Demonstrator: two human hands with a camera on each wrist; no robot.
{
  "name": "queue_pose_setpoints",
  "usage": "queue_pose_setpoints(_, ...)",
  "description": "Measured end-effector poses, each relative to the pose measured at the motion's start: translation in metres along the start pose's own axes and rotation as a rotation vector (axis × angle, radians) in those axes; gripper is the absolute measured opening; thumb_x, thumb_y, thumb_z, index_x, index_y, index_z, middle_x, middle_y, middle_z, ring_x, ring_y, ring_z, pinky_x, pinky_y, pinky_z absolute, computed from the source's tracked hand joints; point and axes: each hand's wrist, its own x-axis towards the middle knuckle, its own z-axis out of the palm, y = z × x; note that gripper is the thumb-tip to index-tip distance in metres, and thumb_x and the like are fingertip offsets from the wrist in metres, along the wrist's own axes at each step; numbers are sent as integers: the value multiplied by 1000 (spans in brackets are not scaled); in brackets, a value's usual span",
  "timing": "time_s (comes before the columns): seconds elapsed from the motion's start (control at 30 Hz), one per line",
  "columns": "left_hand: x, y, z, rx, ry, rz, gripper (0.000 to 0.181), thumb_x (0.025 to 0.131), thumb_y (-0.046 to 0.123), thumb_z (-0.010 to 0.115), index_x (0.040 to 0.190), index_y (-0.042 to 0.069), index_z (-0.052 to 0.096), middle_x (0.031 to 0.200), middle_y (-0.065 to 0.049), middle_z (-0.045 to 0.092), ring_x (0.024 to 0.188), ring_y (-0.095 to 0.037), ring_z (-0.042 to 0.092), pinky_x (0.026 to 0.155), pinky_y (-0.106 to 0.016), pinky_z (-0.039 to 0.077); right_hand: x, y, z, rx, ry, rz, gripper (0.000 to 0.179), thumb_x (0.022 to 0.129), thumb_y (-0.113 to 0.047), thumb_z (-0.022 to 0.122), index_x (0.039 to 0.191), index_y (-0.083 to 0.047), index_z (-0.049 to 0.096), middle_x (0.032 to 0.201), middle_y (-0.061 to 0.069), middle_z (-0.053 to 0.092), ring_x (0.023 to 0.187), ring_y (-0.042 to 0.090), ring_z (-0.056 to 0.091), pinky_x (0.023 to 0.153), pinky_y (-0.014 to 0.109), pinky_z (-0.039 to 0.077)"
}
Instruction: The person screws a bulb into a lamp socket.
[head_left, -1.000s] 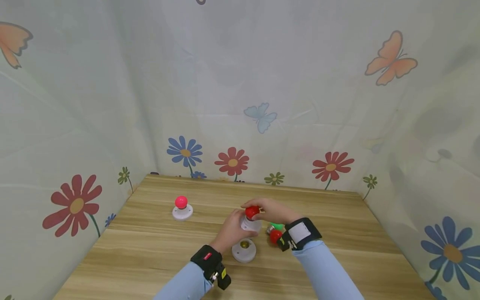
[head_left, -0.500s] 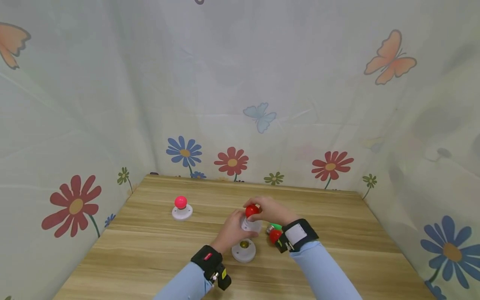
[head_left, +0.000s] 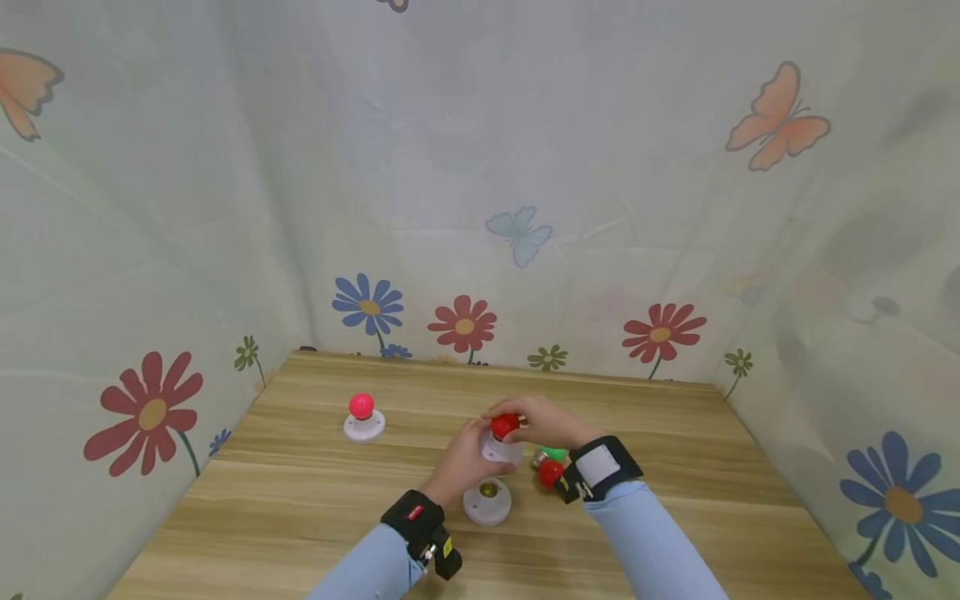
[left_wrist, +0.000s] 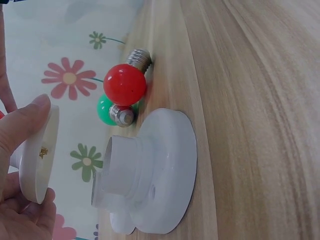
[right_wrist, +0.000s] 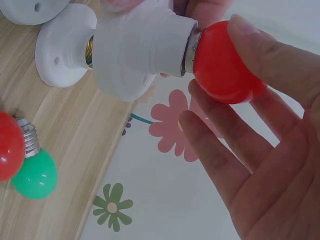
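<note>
My left hand [head_left: 462,461] grips a white lamp holder [right_wrist: 137,50] by its round base, raised above the table. With thumb and fingers my right hand [head_left: 551,422] holds a red bulb [right_wrist: 225,62]. Its metal base sits mostly inside the lamp holder's mouth, a narrow silver band still showing in the right wrist view. Below the hands, a second lamp holder [head_left: 487,502] stands on the table with its socket facing up and no bulb in it. Another white lamp holder [left_wrist: 100,192] shows partly behind it in the left wrist view; the hands hide it in the head view.
Right of the holders lie a loose red bulb [head_left: 551,474] and a green bulb [head_left: 553,453], close together. At the back left, a pinkish-red bulb [head_left: 362,406] stands in a white lamp holder [head_left: 365,427]. Flowered cloth [head_left: 420,167] encloses the wooden table [head_left: 300,500].
My right hand and wrist turned slightly on the red bulb, shifting left and then back right. The left hand has kept the lamp holder in place.
</note>
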Motion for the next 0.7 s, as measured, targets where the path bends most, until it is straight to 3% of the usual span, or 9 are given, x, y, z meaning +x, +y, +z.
queue_pose_setpoints(0.5, -2, -1, -1, 5, -13, -25, 69, 76, 35, 82, 135, 16, 52, 127, -3, 56, 115, -24, 56, 98, -46, 50, 4, -7, 3, -21, 32, 137, 44, 83, -15, 76, 125, -13, 63, 121, 7, 64, 104, 23, 59, 89, 39, 55)
queue_pose_setpoints(0.57, -1, -2, 0, -2, -12, -33, 69, 75, 36, 83, 133, 15, 53, 125, -3, 56, 114, -24, 56, 98, -47, 50, 5, -11, 5, -83, 63, 181, 46, 84, -22, 76, 126, -12, 62, 119, 9, 64, 101, 23, 59, 87, 38, 56)
queue_pose_setpoints(0.7, -1, -3, 0, -6, -5, -44, 68, 74, 39, 83, 131, 15, 56, 124, -3, 56, 115, -24, 56, 99, -49, 48, 10, -19, 11, -350, 173, 280, 49, 82, -45, 74, 114, -9, 64, 100, 8, 67, 79, 19, 60, 70, 33, 58)
